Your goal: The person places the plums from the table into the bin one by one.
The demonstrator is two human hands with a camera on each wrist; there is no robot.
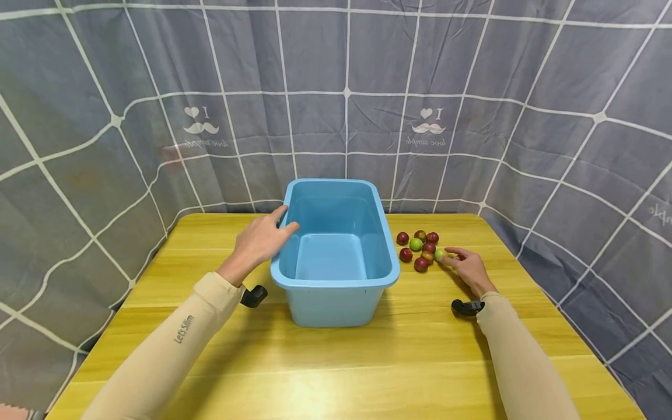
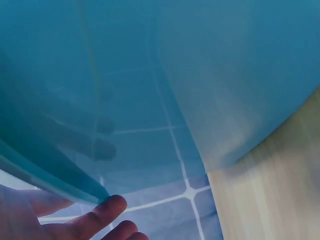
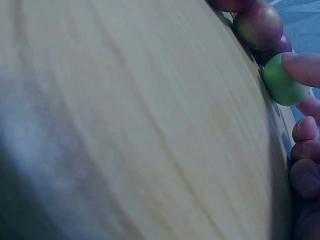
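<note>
A light blue plastic tub (image 1: 336, 303) stands in the middle of the wooden table. My left hand (image 1: 261, 238) holds its left rim, the thumb reaching over the inside edge. In the left wrist view, fingertips (image 2: 111, 204) touch the underside of the rim. To the right of the tub lies a loose group of small plums, mostly dark red (image 1: 421, 264), with a green one (image 1: 416, 244) among them. At the group's right edge, my right hand (image 1: 466, 269) pinches another green plum (image 3: 282, 82) between thumb and finger, on or close to the tabletop.
The yellowish wooden table (image 1: 310, 373) runs up to a grey curtain (image 1: 315, 52) with white grid lines, which hangs behind it and at both sides. A black wrist camera (image 1: 254, 296) sits below the left hand and another (image 1: 467, 307) below the right.
</note>
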